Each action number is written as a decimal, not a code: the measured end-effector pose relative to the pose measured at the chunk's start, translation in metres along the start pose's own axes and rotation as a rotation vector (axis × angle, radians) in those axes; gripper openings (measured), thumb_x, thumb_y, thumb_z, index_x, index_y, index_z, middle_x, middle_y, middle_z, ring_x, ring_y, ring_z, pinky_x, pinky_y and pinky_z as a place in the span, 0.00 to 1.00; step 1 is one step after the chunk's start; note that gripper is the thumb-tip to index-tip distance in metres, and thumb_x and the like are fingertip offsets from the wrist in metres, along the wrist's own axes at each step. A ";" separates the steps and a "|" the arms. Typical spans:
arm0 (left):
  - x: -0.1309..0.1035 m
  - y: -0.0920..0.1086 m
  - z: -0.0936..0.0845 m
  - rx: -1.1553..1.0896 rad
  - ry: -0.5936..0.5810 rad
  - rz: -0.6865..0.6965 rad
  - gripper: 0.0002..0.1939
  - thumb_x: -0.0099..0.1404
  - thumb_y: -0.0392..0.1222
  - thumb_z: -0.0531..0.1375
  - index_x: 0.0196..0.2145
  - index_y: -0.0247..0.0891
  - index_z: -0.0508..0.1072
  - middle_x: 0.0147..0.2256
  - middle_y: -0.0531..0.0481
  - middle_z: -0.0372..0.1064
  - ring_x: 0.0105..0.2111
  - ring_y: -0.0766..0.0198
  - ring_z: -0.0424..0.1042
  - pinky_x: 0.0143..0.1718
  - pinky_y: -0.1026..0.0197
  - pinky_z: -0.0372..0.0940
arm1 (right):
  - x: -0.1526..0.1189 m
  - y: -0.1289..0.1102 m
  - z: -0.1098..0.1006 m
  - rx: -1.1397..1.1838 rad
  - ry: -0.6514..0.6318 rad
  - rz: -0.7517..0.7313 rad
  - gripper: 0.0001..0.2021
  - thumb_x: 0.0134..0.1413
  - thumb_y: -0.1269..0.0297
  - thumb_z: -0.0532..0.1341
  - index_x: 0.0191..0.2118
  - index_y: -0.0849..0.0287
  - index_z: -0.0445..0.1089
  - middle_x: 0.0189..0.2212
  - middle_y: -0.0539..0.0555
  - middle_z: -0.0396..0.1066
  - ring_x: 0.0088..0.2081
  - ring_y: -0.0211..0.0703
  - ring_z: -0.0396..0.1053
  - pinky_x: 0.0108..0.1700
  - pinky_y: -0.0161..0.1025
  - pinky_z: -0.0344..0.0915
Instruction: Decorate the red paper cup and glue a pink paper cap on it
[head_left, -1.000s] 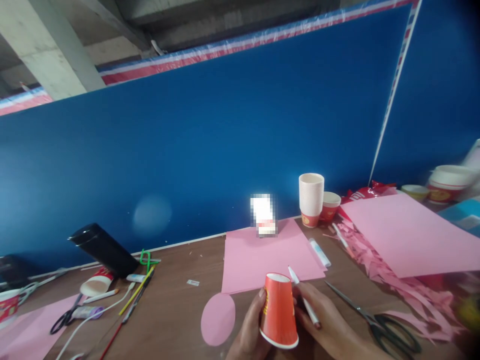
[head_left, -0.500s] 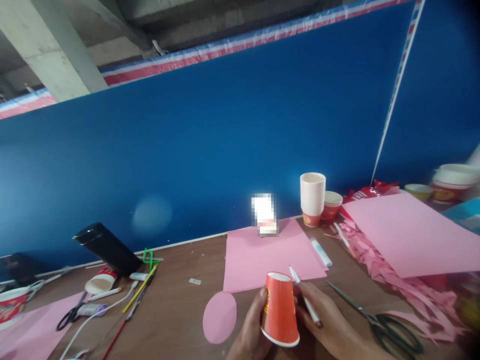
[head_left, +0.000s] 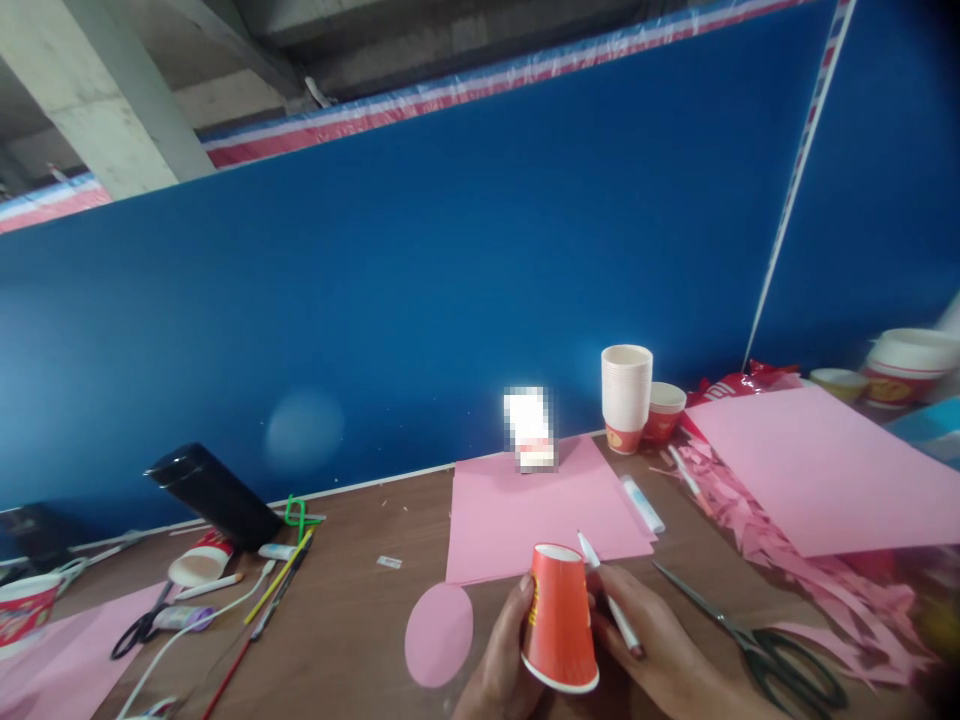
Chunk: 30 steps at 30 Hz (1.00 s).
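Observation:
A red paper cup point(head_left: 560, 625) is held upside down, its wide white rim toward me. My left hand point(head_left: 504, 650) is closed round the cup's left side. On the right, my right hand point(head_left: 649, 630) has a white marker point(head_left: 613, 605) between its fingers, and its fingertips touch the cup's right side. Left of the cup, a pink paper oval point(head_left: 439, 636) lies on the brown table. Behind the cup are pink sheets point(head_left: 525, 520). Dark-handled scissors point(head_left: 739, 632) lie right of my right hand.
Stacked cups point(head_left: 626, 395) stand near the blue partition point(head_left: 420, 300). A glue stick point(head_left: 643, 503) lies beside the pink sheets. Pink scraps and a large pink sheet point(head_left: 832, 470) cover the right side. At left are a black container point(head_left: 217, 495), a tipped cup, pens and a white cable.

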<state>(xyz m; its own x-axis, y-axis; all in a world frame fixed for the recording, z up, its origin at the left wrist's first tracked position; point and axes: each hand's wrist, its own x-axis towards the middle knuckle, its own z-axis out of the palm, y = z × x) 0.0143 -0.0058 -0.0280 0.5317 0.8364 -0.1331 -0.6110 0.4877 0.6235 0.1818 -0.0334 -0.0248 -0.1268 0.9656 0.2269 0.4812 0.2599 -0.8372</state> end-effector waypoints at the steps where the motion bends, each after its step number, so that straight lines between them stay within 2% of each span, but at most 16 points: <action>1: 0.000 0.001 0.001 0.005 0.004 0.003 0.26 0.66 0.52 0.50 0.39 0.24 0.76 0.35 0.33 0.74 0.38 0.51 0.73 0.48 0.50 0.60 | 0.000 0.000 0.000 0.000 0.001 0.001 0.04 0.54 0.68 0.55 0.35 0.55 0.66 0.34 0.53 0.70 0.36 0.43 0.67 0.40 0.37 0.66; 6: -0.003 0.004 0.007 0.026 0.007 -0.022 0.27 0.65 0.53 0.51 0.39 0.23 0.76 0.34 0.33 0.74 0.35 0.52 0.74 0.43 0.53 0.63 | 0.000 -0.001 0.000 0.001 0.013 0.001 0.03 0.54 0.68 0.55 0.34 0.56 0.65 0.33 0.52 0.69 0.35 0.42 0.67 0.39 0.36 0.66; 12: -0.001 0.002 0.002 -0.008 -0.022 -0.022 0.26 0.66 0.52 0.51 0.41 0.24 0.75 0.36 0.34 0.74 0.40 0.52 0.73 0.48 0.52 0.60 | 0.000 -0.001 0.000 0.024 0.030 0.006 0.04 0.55 0.71 0.54 0.34 0.56 0.64 0.32 0.52 0.69 0.35 0.42 0.67 0.38 0.37 0.65; 17: 0.001 0.001 0.001 -0.016 -0.007 -0.011 0.25 0.66 0.51 0.51 0.41 0.23 0.75 0.36 0.34 0.75 0.40 0.51 0.73 0.49 0.51 0.60 | 0.000 0.001 0.001 0.028 0.029 0.020 0.04 0.55 0.71 0.54 0.33 0.56 0.64 0.32 0.51 0.69 0.35 0.42 0.68 0.38 0.37 0.66; 23: 0.000 0.002 0.001 -0.032 0.023 -0.013 0.24 0.65 0.51 0.52 0.38 0.25 0.76 0.35 0.35 0.75 0.36 0.54 0.74 0.48 0.51 0.61 | 0.002 -0.002 0.001 0.065 0.065 0.015 0.04 0.56 0.67 0.55 0.38 0.55 0.66 0.36 0.52 0.71 0.38 0.44 0.69 0.41 0.38 0.67; 26: 0.000 0.002 0.001 -0.034 0.023 -0.001 0.23 0.65 0.50 0.53 0.38 0.25 0.76 0.35 0.35 0.75 0.34 0.55 0.73 0.46 0.52 0.61 | 0.003 -0.005 0.000 0.056 0.045 0.009 0.07 0.56 0.68 0.55 0.41 0.55 0.67 0.38 0.53 0.71 0.40 0.44 0.69 0.44 0.38 0.66; 30: -0.002 0.003 0.003 -0.001 0.015 -0.027 0.26 0.64 0.53 0.53 0.39 0.23 0.76 0.35 0.34 0.75 0.33 0.54 0.73 0.42 0.53 0.63 | 0.002 -0.004 -0.001 0.053 0.029 -0.007 0.08 0.56 0.70 0.54 0.39 0.55 0.68 0.38 0.53 0.71 0.41 0.44 0.69 0.45 0.38 0.66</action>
<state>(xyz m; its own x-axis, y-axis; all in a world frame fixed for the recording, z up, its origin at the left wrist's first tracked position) 0.0133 -0.0065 -0.0237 0.5391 0.8266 -0.1615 -0.5970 0.5102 0.6191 0.1799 -0.0323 -0.0203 -0.1041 0.9635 0.2468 0.4334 0.2673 -0.8607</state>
